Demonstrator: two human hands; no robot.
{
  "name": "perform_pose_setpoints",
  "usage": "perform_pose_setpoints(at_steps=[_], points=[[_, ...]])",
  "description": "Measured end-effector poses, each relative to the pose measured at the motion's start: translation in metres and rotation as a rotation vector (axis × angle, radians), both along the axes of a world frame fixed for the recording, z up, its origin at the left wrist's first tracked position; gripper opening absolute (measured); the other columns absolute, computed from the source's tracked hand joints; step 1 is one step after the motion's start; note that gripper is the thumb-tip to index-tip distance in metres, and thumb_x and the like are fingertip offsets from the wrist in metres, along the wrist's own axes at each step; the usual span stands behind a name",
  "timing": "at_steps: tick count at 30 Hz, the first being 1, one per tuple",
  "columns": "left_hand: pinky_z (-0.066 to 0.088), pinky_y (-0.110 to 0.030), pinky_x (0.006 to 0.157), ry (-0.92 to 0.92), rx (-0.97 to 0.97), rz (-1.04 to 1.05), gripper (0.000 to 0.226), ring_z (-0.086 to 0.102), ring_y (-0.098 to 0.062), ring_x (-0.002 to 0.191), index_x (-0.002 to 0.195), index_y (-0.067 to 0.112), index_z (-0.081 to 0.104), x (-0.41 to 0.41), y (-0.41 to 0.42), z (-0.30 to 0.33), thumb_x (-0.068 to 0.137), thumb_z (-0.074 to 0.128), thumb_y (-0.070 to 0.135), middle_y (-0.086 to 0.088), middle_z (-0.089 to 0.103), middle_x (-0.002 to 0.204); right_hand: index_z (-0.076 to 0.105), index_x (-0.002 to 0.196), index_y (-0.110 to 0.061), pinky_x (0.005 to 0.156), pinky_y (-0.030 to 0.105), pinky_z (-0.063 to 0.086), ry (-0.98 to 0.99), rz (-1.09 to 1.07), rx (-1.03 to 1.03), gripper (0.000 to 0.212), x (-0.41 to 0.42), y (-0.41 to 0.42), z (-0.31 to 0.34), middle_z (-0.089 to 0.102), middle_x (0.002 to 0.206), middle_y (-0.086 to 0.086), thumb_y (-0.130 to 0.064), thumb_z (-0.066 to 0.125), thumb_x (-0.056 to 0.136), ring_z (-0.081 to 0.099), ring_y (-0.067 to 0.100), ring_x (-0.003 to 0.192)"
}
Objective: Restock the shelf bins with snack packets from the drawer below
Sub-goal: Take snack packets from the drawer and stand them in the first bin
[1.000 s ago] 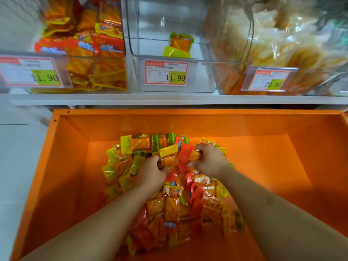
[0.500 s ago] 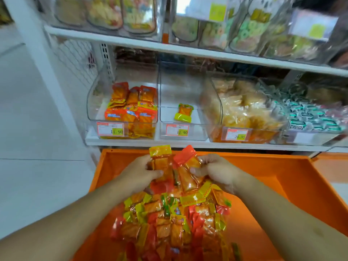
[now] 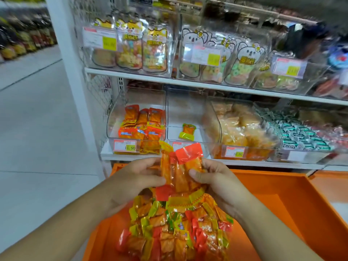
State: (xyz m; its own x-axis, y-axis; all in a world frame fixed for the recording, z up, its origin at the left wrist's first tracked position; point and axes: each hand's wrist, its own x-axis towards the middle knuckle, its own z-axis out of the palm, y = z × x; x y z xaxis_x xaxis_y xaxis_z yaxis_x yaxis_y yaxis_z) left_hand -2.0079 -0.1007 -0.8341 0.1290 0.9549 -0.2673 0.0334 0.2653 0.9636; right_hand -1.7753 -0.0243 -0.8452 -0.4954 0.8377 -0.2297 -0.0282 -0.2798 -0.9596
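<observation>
The clear bag of snack packets (image 3: 173,228) hangs upright, long axis vertical, over the orange drawer (image 3: 282,194). Both the left hand (image 3: 131,178) and the right hand (image 3: 214,178) pinch its bunched top. The near-empty middle bin (image 3: 185,117) lies just above and beyond the fingers, equally near either hand. A second ago the bag lay in the drawer; now it is lifted to shelf height.

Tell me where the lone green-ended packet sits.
In the head view, the lone packet lies in the middle clear bin, lower shelf, between the orange-packet bin and the pale-snack bin.
</observation>
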Motion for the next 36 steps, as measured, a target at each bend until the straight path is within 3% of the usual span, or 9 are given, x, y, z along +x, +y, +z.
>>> perform_pose_setpoints(at_steps=[2,4,7,10,19,23,26,30,36], points=[[0.057,-0.049,0.088,0.115,0.030,-0.010,0.041,0.071,-0.034,0.108,0.122,0.039,0.072,-0.008,0.007,0.001,0.094,0.072,0.009,-0.003,0.078,0.114,0.078,0.099,-0.007,0.077,0.043,0.061,-0.018,-0.026,0.051,0.014,-0.001,0.006,0.005,0.077,0.101,0.023,-0.006,0.073,0.086,0.075,0.033,0.087],[0.061,-0.032,0.079,0.283,0.078,-0.008,0.037,0.075,-0.025,0.097,0.115,0.043,0.074,-0.016,0.014,0.001,0.096,0.071,0.012,0.003,0.078,0.109,0.078,0.101,-0.005,0.066,0.033,0.060,-0.018,-0.062,0.069,0.016,-0.001,0.013,0.010,0.078,0.099,0.022,-0.003,0.072,0.086,0.077,0.029,0.082],[0.057,-0.026,0.078,0.611,0.148,0.068,0.019,0.070,-0.012,0.102,0.108,0.043,0.069,-0.026,0.024,-0.002,0.093,0.074,0.032,0.019,0.072,0.108,0.076,0.106,-0.002,0.065,0.031,0.060,-0.043,-0.062,0.138,0.017,-0.002,0.021,0.016,0.078,0.100,0.020,-0.001,0.070,0.090,0.077,0.028,0.084],[0.047,-0.020,0.071,0.814,0.147,0.138,0.030,0.061,-0.004,0.103,0.106,0.041,0.058,-0.033,0.030,-0.004,0.085,0.079,0.049,0.025,0.061,0.107,0.076,0.099,-0.005,0.061,0.027,0.059,-0.086,-0.035,0.197,0.010,-0.005,0.026,0.016,0.079,0.090,0.013,-0.001,0.069,0.092,0.077,0.023,0.078],[0.062,-0.037,0.084,0.523,0.085,0.212,0.035,0.066,-0.006,0.102,0.101,0.046,0.078,-0.037,0.036,0.004,0.069,0.093,0.044,0.025,0.069,0.112,0.077,0.098,-0.004,0.072,0.033,0.060,-0.095,0.034,0.161,0.009,-0.017,0.028,0.008,0.078,0.093,0.016,-0.001,0.070,0.092,0.077,0.028,0.085],[0.058,-0.040,0.086,0.233,0.102,0.315,0.024,0.074,-0.011,0.085,0.095,0.033,0.081,-0.032,0.032,0.005,0.073,0.089,0.037,0.005,0.079,0.090,0.077,0.105,-0.005,0.085,0.043,0.061,-0.046,0.005,0.106,0.015,-0.019,0.025,0.005,0.078,0.102,0.018,-0.002,0.071,0.092,0.076,0.033,0.096],[0.058,-0.043,0.089,-0.013,0.039,0.417,0.025,0.077,-0.019,0.090,0.100,0.024,0.083,-0.022,0.027,0.003,0.078,0.083,0.035,-0.001,0.081,0.096,0.075,0.114,-0.006,0.099,0.046,0.055,-0.020,-0.027,0.069,0.023,-0.019,0.021,0.002,0.076,0.114,0.018,-0.004,0.072,0.092,0.073,0.036,0.109],[0.059,-0.051,0.094,-0.177,-0.078,0.489,0.025,0.077,-0.025,0.098,0.106,0.016,0.081,-0.003,0.024,-0.003,0.089,0.075,0.033,-0.005,0.081,0.102,0.074,0.116,-0.004,0.098,0.045,0.055,0.026,-0.029,0.036,0.028,-0.020,0.013,-0.001,0.074,0.118,0.023,-0.008,0.077,0.089,0.070,0.040,0.112],[0.060,-0.050,0.093,-0.142,-0.056,0.518,0.027,0.077,-0.016,0.098,0.116,0.029,0.075,0.004,0.023,-0.007,0.095,0.067,0.045,0.006,0.080,0.102,0.076,0.110,-0.005,0.080,0.035,0.058,0.017,-0.111,0.028,0.018,-0.021,0.010,-0.001,0.078,0.107,0.018,-0.004,0.072,0.092,0.074,0.032,0.098]])
